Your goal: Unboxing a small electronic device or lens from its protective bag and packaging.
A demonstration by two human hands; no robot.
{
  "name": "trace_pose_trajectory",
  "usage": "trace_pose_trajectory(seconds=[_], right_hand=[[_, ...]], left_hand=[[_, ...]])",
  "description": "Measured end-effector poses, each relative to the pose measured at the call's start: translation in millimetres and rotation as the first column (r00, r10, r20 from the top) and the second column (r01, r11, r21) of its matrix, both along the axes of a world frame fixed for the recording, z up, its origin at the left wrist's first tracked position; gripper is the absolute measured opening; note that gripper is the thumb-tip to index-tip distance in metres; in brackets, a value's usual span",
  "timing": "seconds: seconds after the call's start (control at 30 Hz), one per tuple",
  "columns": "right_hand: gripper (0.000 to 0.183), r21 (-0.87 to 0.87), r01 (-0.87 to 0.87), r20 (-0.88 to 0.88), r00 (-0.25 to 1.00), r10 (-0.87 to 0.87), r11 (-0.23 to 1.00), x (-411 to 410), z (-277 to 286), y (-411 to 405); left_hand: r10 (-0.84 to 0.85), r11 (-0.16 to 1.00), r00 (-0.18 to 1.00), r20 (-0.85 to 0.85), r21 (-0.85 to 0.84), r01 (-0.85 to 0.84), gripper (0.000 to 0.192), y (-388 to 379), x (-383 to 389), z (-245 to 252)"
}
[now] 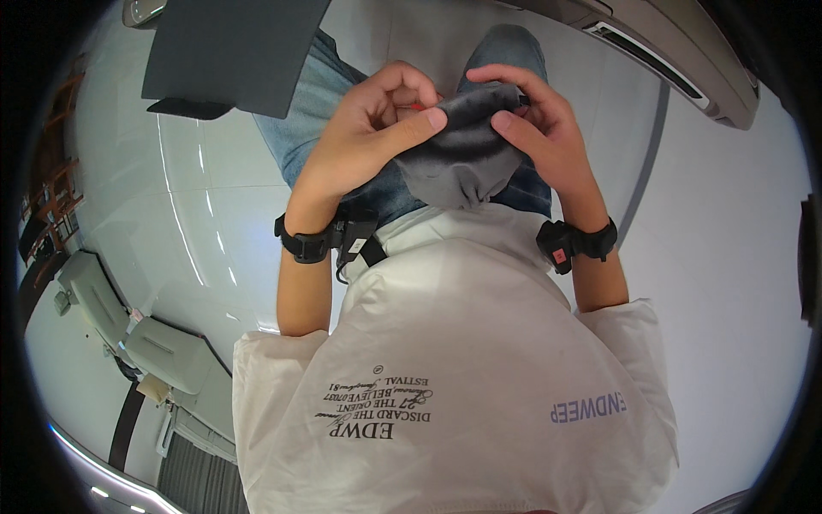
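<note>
A grey velvety fabric pouch or cloth [472,151] hangs in folds over my lap, with both hands gripping its upper edge. My left hand [379,119] pinches the left side, the thumb lying on the near face. A small red bit [416,106] shows beneath its fingers; what it belongs to is hidden. On the opposite side, my right hand [542,122] holds the fabric between thumb and curled fingers, index finger arched above. A small black piece [524,101] pokes out at the fabric's right corner, by those fingers. Whatever is inside the fabric cannot be seen.
A dark grey panel [234,54] stands at upper left, partly over my left leg. At upper right juts a brownish-grey casing [674,51] with a dark slot. Black strapped devices [356,234] sit on both wrists. Pale padded seats [170,350] line the left.
</note>
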State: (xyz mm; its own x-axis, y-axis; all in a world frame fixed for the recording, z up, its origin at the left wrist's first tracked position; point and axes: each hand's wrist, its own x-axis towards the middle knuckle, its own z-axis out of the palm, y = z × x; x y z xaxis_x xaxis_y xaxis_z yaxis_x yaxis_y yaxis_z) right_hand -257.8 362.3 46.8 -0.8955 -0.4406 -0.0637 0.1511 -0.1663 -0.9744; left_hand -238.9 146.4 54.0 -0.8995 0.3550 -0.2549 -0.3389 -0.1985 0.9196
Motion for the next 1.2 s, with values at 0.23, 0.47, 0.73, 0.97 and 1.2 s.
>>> trace_pose_trajectory(seconds=[0.23, 0.47, 0.73, 0.97, 1.2], right_hand=[[0.023, 0.113, -0.138, 0.112, 0.986, 0.126, 0.984, -6.0, 9.4, 7.5], [0.022, 0.129, -0.148, 0.093, 0.986, 0.136, 0.981, -5.8, 0.5, 2.7], [0.024, 0.134, -0.134, -0.046, 0.989, 0.141, 0.982, -2.2, -1.8, 3.8], [0.032, 0.194, -0.145, -0.043, 0.987, 0.156, 0.970, 0.9, 2.2, -2.8], [0.029, 0.240, -0.111, 0.005, 0.994, 0.114, 0.964, 2.9, -7.2, -3.6]], left_hand=[[-0.065, 0.998, 0.994, -0.087, 0.018, 0.067, 0.021, -2.4, 2.3, -5.4], [-0.028, 0.993, 0.969, -0.245, -0.118, -0.001, 0.025, 0.4, 2.4, -6.5], [-0.169, 0.976, 0.981, 0.095, -0.121, 0.180, 0.033, -0.6, 1.2, 3.4], [-0.121, 0.992, 0.992, -0.018, 0.028, 0.122, 0.028, 3.9, 3.5, -1.7], [-0.075, 0.997, 0.996, -0.037, -0.006, 0.075, 0.021, -0.6, 4.5, -7.3]])
